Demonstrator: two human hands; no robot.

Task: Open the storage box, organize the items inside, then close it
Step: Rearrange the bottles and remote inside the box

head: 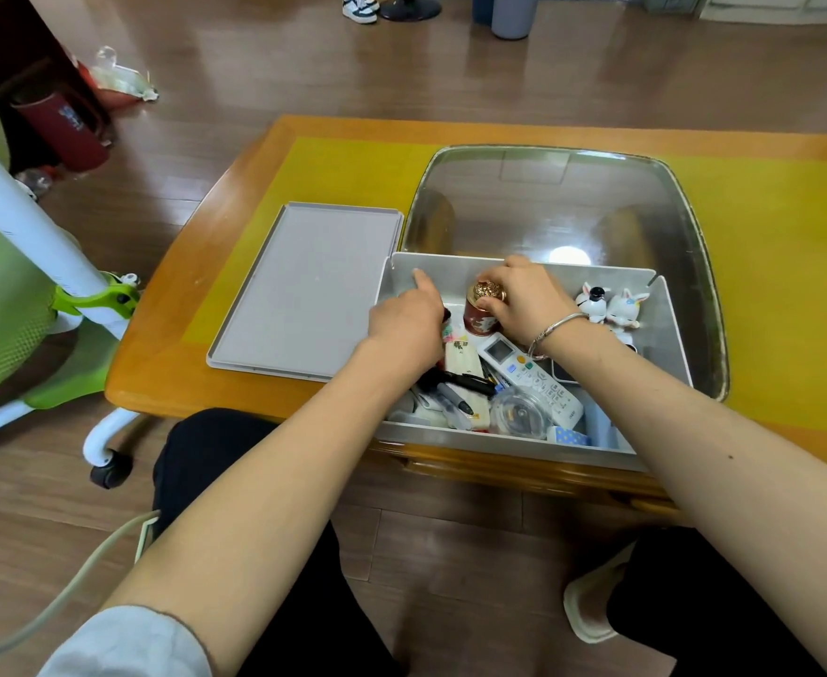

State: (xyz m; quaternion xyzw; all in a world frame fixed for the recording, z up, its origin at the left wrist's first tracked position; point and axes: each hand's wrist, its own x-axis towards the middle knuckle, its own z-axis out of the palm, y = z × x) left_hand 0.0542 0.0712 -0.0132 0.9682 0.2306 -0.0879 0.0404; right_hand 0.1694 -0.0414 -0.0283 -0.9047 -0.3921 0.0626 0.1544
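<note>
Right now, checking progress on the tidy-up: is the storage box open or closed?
Open. The grey lid lies flat on the table beside the storage box, and both hands reach inside.

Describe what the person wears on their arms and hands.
Both forearms are bare. The right wrist carries a thin silver bangle. A pale grey sleeve is pushed up near the left elbow. No gloves or rings show on the left hand or right hand.

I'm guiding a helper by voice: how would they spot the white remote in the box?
Find the open grey storage box at the table's near edge. Inside, just below the right hand gripping the red jar, lies the white remote, angled. It alone has a small screen and rows of buttons.
</note>
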